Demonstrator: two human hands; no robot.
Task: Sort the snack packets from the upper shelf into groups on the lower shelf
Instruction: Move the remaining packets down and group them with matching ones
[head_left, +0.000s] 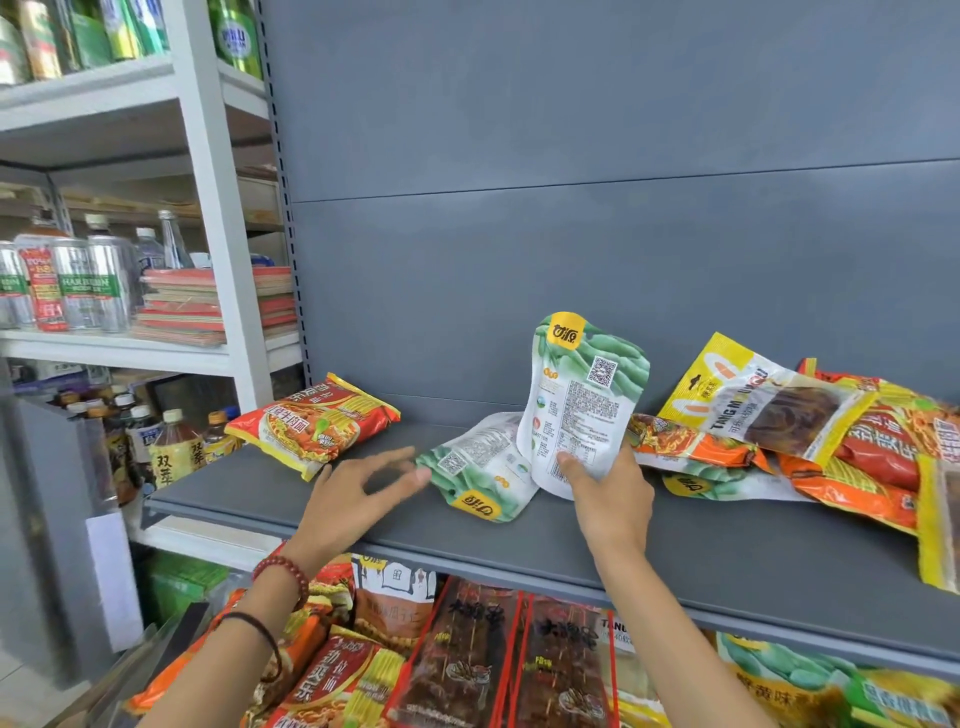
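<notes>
The right hand (608, 493) grips a green-and-white packet (582, 400) by its bottom edge, thumb across the printed back. The packet stands upright above the upper shelf (519, 540), long axis near vertical. Its yellow logo end points up and its back faces the person.

A second green-and-white packet (478, 467) lies flat on the shelf just left of it, logo end pointing toward the front edge. The left hand (353, 493), blurred, is spread open and holds nothing. Its fingertips are at that packet's left corner; whether they touch is unclear.

A red noodle packet (317, 421) lies further left on the shelf. On the right, a yellow windowed packet (763, 400) leans on a pile of orange noodle packets (691, 441). Underneath, dark skewer packets (467, 660) lie side by side.
</notes>
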